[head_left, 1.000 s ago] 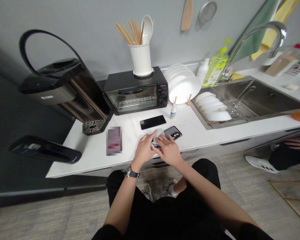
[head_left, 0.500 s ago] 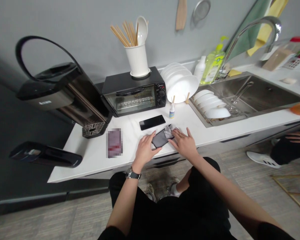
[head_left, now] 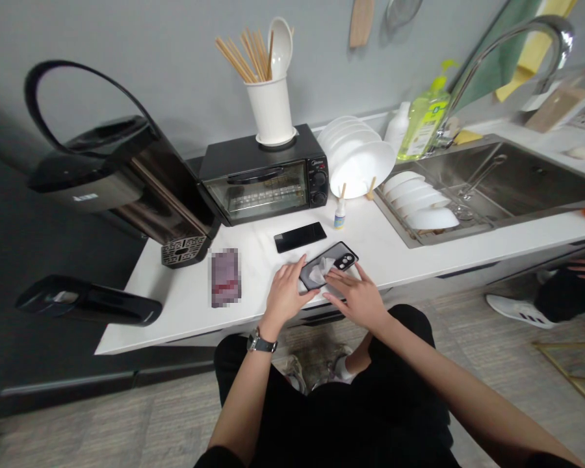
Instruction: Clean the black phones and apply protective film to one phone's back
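A phone case (head_left: 342, 249) with a black rim and round camera openings lies on the counter in front of me. My left hand (head_left: 287, 290) grips its left end, thumb at the near edge and fingers at the far edge. A crumpled light grey cloth (head_left: 320, 268) rests on the case's grey surface. My right hand (head_left: 358, 296) pinches and presses this cloth with its fingertips, which partly hide it. Just behind the case a black phone (head_left: 299, 237) lies flat. A small white bottle (head_left: 340, 216) with a blue and yellow label stands further back.
A blurred-out purple item (head_left: 225, 278) lies to the left, near a black water dispenser (head_left: 175, 188). Behind are a toaster oven (head_left: 268, 185) and white plates (head_left: 363, 166). To the right is a sink (head_left: 517, 185) with bowls. Another person's shoe (head_left: 519, 311) shows at right.
My right hand has slid the cloth leftward along the case, uncovering the camera openings. The left hand keeps its grip. The whole view has shifted slightly.
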The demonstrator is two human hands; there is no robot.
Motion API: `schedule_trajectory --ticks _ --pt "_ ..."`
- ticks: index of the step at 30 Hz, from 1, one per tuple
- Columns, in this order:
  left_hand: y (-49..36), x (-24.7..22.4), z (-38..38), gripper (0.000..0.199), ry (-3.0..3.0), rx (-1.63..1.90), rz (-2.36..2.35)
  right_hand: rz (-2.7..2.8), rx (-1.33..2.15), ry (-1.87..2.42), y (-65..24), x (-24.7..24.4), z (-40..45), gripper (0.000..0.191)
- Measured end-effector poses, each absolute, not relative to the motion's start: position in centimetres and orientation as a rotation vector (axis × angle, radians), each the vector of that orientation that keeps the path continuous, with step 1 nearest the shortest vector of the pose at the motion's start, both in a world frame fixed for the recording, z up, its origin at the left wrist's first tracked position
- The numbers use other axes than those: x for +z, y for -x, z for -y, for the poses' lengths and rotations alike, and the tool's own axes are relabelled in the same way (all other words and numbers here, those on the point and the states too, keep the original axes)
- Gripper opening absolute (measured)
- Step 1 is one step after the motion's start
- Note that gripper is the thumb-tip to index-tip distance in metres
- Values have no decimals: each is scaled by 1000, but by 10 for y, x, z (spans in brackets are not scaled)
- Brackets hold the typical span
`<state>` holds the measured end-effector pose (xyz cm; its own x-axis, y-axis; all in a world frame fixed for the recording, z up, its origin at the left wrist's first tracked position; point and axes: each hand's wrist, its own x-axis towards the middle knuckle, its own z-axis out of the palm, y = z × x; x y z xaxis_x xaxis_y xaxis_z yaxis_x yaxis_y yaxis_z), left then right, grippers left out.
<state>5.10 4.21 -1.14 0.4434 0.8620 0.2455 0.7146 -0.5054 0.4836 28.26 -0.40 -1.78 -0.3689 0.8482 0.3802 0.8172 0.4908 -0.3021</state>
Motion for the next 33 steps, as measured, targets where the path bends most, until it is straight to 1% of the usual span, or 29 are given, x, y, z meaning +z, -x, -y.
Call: schedule_trajectory --ticks 3,6,9,13,15,17,19,22,24,28,31,33 --pt "-52 -11 -43 97 -2391 680 -1356 2152 -36 1526 -305 -22 -13 43" --pt "-52 -10 -44 101 -2398 688 -1348 2074 -59 1585 -304 -25 -27 42" --pt "-52 -9 -45 104 -2408 685 -1310 2069 -2 1555 -277 -24 -30 43" --pt "-49 -10 -45 100 -2420 650 -1282 2203 184 1368 -230 -17 -16 42" --pt "-48 -10 -45 99 -2418 634 -1308 2250 274 1282 -222 -13 -7 40" --pt "-49 -11 -44 101 -2411 625 -1335 2275 304 1249 -233 -10 -2 37" --pt "-50 -11 -44 103 -2405 632 -1354 2288 263 1281 -260 -9 -3 35" --pt "-53 -11 -46 103 -2414 646 -1348 2223 103 1452 -301 -10 -16 39" --pt "-54 -11 -47 100 -2430 661 -1326 2161 25 1536 -309 -12 -25 43" --pt "-53 -13 -47 96 -2464 691 -1279 2129 20 1516 -269 -16 -27 51" --pt "-51 -14 -43 89 -2490 670 -1301 2221 88 1361 -231 -17 -13 49" --pt "-50 -15 -40 85 -2504 657 -1318 2279 128 1260 -224 -17 -3 47"
